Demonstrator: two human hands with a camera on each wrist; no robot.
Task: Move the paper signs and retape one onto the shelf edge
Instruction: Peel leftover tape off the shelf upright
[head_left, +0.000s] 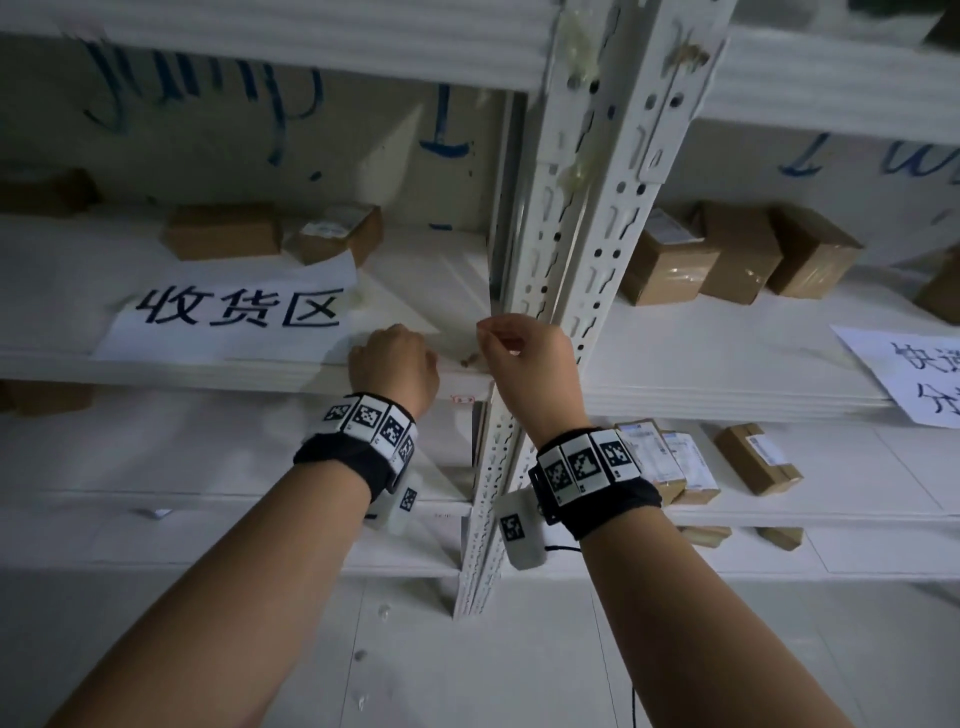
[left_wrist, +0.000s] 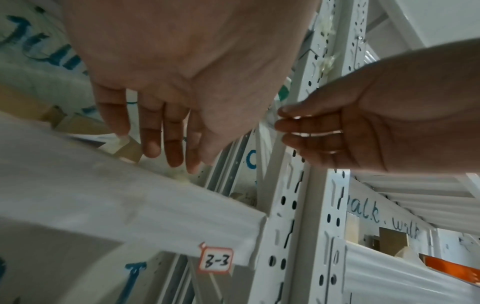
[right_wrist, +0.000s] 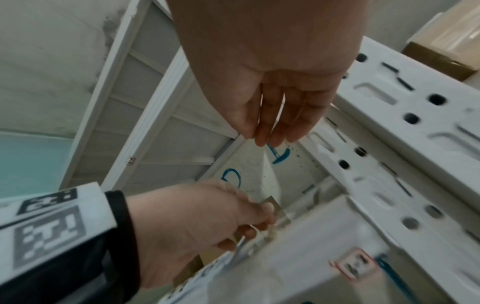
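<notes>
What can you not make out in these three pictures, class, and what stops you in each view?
1. Right sign: head view, frame edge cuts off its text.
2. Tape: right hand pinches something too thin and clear to identify in any view.
3. Left hand: head view, its back hides the fingertips and what they touch.
4. Shelf label: right wrist view, blurred; left wrist view reads 3-3.

Dim light falls on white metal shelving (head_left: 727, 364). A perforated upright post (head_left: 582, 218) rises just beyond the hands, a white wall scrawled with blue writing (head_left: 208, 119) behind, pale floor (head_left: 519, 675) below.
</notes>
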